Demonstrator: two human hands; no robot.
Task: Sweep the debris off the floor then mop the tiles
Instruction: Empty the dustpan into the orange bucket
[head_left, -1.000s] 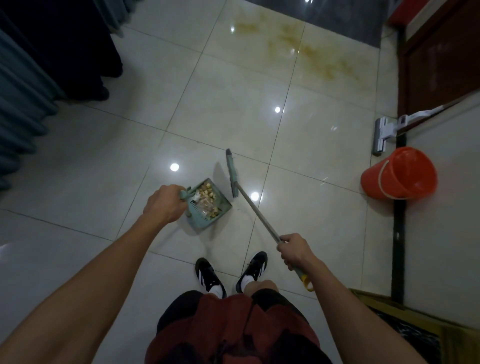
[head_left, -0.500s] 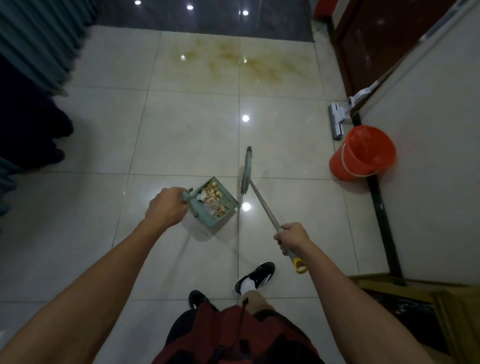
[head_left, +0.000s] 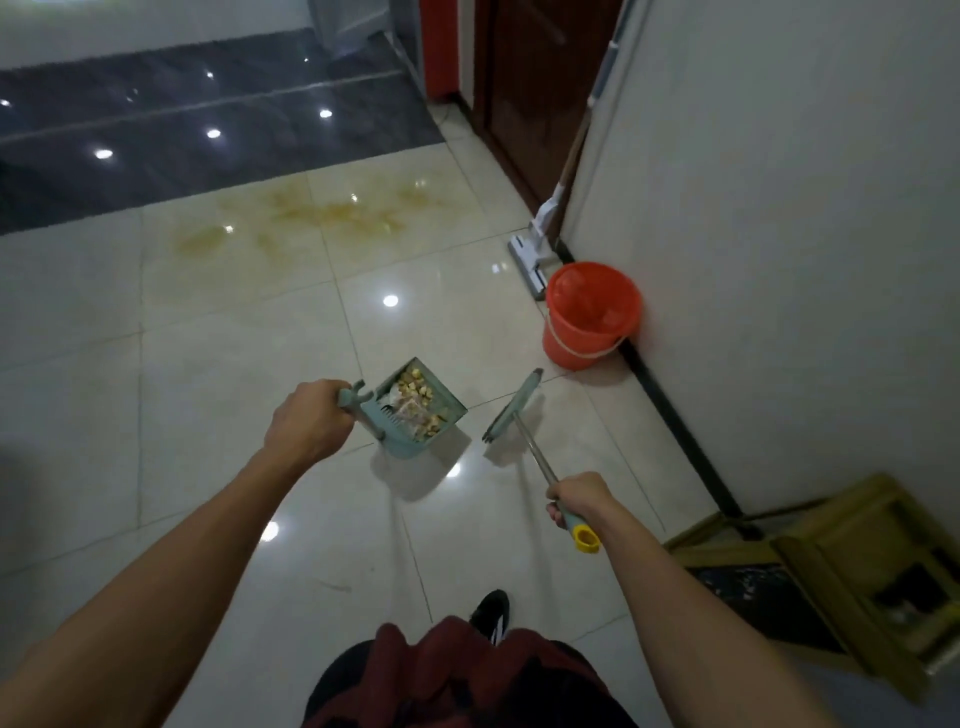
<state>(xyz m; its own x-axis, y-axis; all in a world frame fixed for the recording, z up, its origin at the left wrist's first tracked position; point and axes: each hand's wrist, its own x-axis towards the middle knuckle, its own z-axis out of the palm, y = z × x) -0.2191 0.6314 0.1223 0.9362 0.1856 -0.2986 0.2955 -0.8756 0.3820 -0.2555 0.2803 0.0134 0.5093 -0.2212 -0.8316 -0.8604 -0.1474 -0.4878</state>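
The person has stepped forward toward the orange bucket (head_left: 590, 316) and mop (head_left: 540, 244), carrying the loaded dustpan (head_left: 421, 410) in the left hand (head_left: 306, 421) and the broom (head_left: 511, 408) (head now angled diagonally) in the right hand (head_left: 579, 499); a wooden stool (head_left: 852, 561) has come into view.

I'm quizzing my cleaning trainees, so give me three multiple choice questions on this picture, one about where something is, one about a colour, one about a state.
1. Where does the mop stand?
A. Against the wall by the bucket
B. In the left hand
C. On the dark floor

2. What colour is the bucket?
A. Blue
B. Orange-red
C. White

3. What state is the dustpan in?
A. Empty
B. Upside down
C. Holding debris

Answers: 1 A, its handle leans up the wall; 2 B, plainly orange-red; 3 C, pale bits lie in it.
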